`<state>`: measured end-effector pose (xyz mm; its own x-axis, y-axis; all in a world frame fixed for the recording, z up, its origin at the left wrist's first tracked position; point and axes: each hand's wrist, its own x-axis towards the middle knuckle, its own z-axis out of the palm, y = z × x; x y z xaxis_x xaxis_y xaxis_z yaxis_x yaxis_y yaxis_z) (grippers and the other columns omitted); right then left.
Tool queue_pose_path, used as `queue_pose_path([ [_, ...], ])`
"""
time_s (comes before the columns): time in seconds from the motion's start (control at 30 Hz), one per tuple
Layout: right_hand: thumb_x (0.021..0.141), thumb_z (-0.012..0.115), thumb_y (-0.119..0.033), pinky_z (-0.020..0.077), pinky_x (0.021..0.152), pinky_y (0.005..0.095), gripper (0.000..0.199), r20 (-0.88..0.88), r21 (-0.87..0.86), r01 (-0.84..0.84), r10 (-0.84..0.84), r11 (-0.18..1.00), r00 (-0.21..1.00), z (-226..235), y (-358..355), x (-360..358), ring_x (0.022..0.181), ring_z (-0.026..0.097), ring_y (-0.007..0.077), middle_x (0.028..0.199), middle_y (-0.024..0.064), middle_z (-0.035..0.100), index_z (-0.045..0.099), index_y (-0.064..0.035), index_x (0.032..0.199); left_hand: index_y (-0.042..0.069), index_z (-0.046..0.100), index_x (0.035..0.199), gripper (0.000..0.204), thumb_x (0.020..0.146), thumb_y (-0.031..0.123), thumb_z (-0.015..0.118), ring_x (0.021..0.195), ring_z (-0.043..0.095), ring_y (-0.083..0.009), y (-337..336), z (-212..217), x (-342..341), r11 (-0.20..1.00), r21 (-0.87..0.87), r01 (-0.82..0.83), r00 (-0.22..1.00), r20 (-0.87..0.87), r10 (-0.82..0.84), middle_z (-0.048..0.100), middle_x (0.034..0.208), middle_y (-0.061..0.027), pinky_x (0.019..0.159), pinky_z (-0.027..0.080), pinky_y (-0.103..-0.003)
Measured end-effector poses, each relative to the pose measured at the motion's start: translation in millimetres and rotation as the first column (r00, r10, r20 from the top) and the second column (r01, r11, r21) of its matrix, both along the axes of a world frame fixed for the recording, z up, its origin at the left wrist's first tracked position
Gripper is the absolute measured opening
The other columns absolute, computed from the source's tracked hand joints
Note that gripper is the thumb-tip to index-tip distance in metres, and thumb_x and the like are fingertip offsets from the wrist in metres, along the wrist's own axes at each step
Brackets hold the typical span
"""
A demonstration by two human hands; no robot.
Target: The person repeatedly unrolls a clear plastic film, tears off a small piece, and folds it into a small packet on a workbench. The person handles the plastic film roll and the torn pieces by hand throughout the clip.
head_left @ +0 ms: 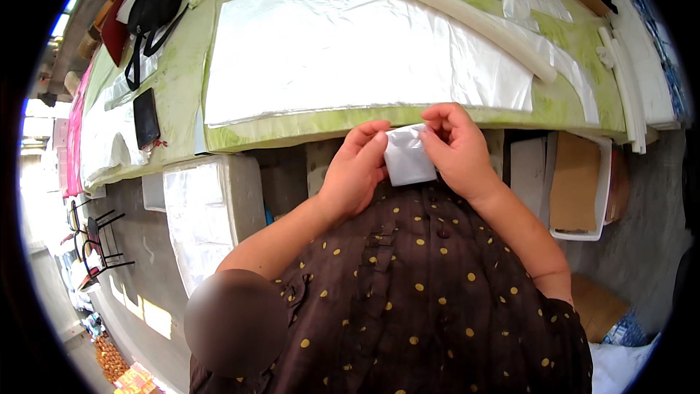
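Between my hands, close to my body at the table's near edge, is a small white plastic packet [410, 159], roughly square, with a creased top edge. My left hand [356, 166] is closed on its left side, thumb uppermost. At the upper right corner, the thumb and fingers of my right hand [459, 147] pinch the plastic. Just beyond lies a wide stack of thin white plastic sheets [328, 51], wrinkled toward the back. A long pale roll or tube [474, 28] rests slantwise across its right part.
The table's green patterned cover [191, 58] bears a black bag [157, 9] and a dark phone [146, 118] at left. White strips [576, 76] lie at right. Under the table are plastic-wrapped packs [195, 211] and a white bin [601, 197] with cardboard. A chair [93, 237] stands far left.
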<state>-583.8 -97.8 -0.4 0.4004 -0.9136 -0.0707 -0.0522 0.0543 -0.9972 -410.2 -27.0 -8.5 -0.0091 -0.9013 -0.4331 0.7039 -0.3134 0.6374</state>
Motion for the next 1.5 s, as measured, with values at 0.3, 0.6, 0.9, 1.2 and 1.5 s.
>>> queue_pose_path([
  [0.3,0.094,0.065,0.000,0.0476,0.073,0.0216,0.025,0.048,-0.090,-0.101,0.106,0.991,0.993,11,-5,26,0.082,0.056,0.0051,0.094,-0.0007,0.060,0.058,-0.0041,0.118,0.005,0.068,0.107,0.014,0.094,0.001,0.065,0.088,0.058,-0.0080,10,2,60,0.993,-0.058,-0.104,0.917,0.380,0.118,0.066,0.100,0.0013,0.078,0.048,-0.023],
  [0.6,0.097,0.063,0.000,0.0487,0.080,0.0223,0.020,0.010,-0.012,-0.095,0.096,0.995,0.995,-8,-7,-4,0.088,0.058,0.0063,0.100,0.0015,0.064,0.060,-0.0024,0.117,0.004,0.071,0.112,0.024,0.091,0.006,0.060,0.079,0.055,-0.0072,-25,34,341,0.842,-0.223,-0.491,0.268,0.881,0.390,0.067,0.096,-0.0011,0.070,0.045,-0.023],
  [0.9,0.085,0.066,0.001,0.0476,0.093,0.0362,0.023,-0.290,-0.645,0.033,-0.284,0.763,0.914,10,-47,-41,0.104,0.060,0.0272,0.110,0.0110,0.065,0.064,-0.0033,0.108,0.016,0.071,0.117,0.033,0.088,0.018,0.056,0.133,0.052,-0.0334,-36,-33,372,0.925,-0.131,-0.356,-0.545,0.833,-0.092,0.060,0.141,-0.0121,0.113,0.040,-0.042],
  [1.2,0.081,0.071,-0.014,0.0472,0.098,0.0462,0.049,-0.682,-0.714,-0.245,-0.573,0.655,0.454,11,-160,-139,0.114,0.060,0.0358,0.123,0.0158,0.065,0.062,-0.0148,0.129,0.006,0.065,0.129,0.035,0.095,0.017,0.059,0.133,0.050,-0.0354,-39,-32,378,0.864,-0.457,-0.211,-0.578,0.771,0.266,0.057,0.141,-0.0183,0.114,0.036,-0.044],
  [1.5,0.081,0.072,-0.030,0.0507,0.098,0.0425,0.077,-0.640,-0.195,-0.073,-0.071,0.978,0.765,54,-63,-89,0.110,0.064,0.0390,0.120,0.0266,0.061,0.043,-0.0030,0.147,0.007,0.061,0.131,0.039,0.093,0.003,0.066,0.143,0.041,-0.0333,-82,15,172,0.842,-0.438,0.315,0.038,0.892,0.450,0.055,0.145,-0.0140,0.120,0.029,-0.043],
])
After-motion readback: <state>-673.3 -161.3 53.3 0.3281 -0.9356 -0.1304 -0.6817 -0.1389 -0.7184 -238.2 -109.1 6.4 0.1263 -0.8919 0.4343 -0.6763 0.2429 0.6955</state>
